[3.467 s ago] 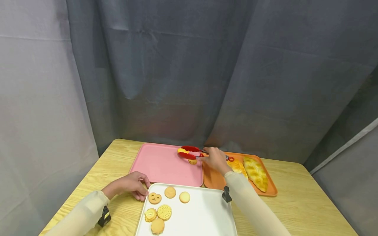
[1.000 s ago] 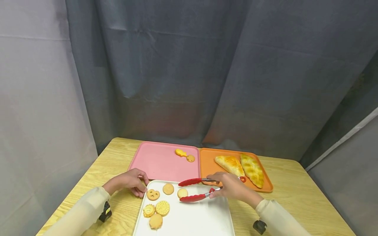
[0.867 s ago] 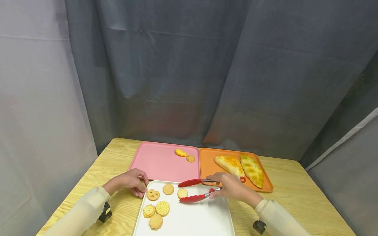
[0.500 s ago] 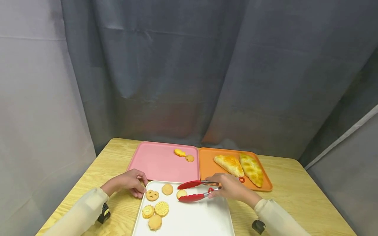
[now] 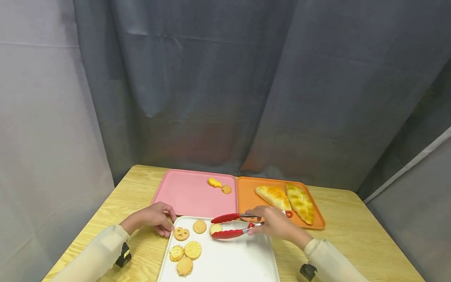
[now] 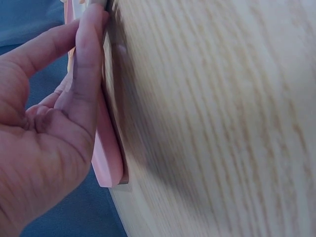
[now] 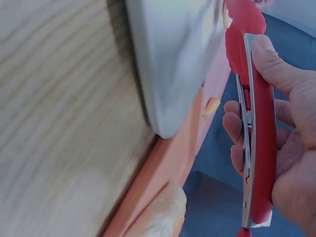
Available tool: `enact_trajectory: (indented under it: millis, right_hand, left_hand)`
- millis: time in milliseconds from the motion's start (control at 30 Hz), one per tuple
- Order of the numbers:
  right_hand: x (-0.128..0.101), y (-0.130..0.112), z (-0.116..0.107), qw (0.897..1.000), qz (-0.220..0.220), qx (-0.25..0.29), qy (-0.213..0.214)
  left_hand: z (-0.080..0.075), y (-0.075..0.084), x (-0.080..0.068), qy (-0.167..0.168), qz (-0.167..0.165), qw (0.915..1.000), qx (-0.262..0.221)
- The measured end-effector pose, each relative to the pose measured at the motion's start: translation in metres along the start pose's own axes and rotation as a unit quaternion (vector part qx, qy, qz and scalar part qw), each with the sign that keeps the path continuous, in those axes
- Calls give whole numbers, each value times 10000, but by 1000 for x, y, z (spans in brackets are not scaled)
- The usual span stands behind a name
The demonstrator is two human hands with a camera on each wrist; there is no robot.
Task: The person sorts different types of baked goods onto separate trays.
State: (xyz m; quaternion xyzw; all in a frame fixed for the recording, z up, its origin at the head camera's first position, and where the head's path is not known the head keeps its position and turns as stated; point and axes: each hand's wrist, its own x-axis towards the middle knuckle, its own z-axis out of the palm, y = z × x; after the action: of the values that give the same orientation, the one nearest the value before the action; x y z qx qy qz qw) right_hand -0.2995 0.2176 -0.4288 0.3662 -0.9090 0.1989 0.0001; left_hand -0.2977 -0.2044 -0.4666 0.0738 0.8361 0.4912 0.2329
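Observation:
My right hand (image 5: 276, 224) grips metal tongs (image 7: 261, 143) with red tips and a red handle. Their red tips (image 5: 227, 234) straddle a round pale cookie (image 5: 215, 228) on the white tray (image 5: 243, 258); the lower tip covers part of it, and firm contact on both sides cannot be made out. At the tray's upper left corner, my left hand (image 5: 156, 218) pinches the rim between thumb and finger. Left of the tongs lie a pretzel-shaped cookie (image 5: 181, 234), a plain round one (image 5: 199, 226), a dotted one (image 5: 193, 250), a ruffled one (image 5: 176, 253) and another round one (image 5: 184, 266).
Behind the white tray stands a pink tray (image 5: 186, 196) bearing a yellow fish-shaped cookie (image 5: 213, 182) and a small round cookie (image 5: 226, 189). To its right, an orange tray (image 5: 248, 196) carries two large pastries, one golden (image 5: 273, 196), one yellow-green (image 5: 300, 203). Grey curtains (image 5: 197, 98) enclose the wooden table (image 5: 352, 231).
The fish-shaped cookie, earlier in the tongs, now lies on the pink tray. My right hand has brought the tongs down around the pale cookie, which has shifted slightly. My left hand stays put.

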Motion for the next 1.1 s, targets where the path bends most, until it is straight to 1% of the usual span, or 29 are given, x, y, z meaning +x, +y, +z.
enact_trajectory:
  millis: [100, 200, 367, 433, 533, 633, 767, 833, 1100]
  right_hand:
    - [2, 0, -6, 9999, 38, 0, 151]
    - [8, 0, -10, 9992, 85, -134, 368]
    - [20, -1, -17, 9970, 364, -88, 671]
    - [28, -1, -18, 9958, 448, -7, 800]
    - [44, -1, -18, 9934, 459, -46, 1049]
    - [63, 1, -17, 9903, 568, -229, 1247]
    - [87, 4, -13, 9874, 858, -233, 1312]
    - [96, 5, -9, 9866, 955, -144, 1315]
    - [122, 5, 6, 9828, 1432, 5, 1167]
  left_hand:
    - [1, 0, 5, -3, 20, 10000, 14]
    - [1, -2, 6, 11, 53, 10000, 61]
    - [1, -2, 9, 9, 126, 9999, 96]
    - [1, -1, 9, 27, 106, 9999, 114]
    - [1, -1, 9, 64, 64, 9999, 143]
    - [2, 0, 10, 93, 35, 9999, 115]
    - [3, -1, 12, 104, 39, 9999, 80]
    - [4, -2, 12, 99, 58, 9999, 81]
    - [7, 2, 9, 34, 14, 10000, 38]
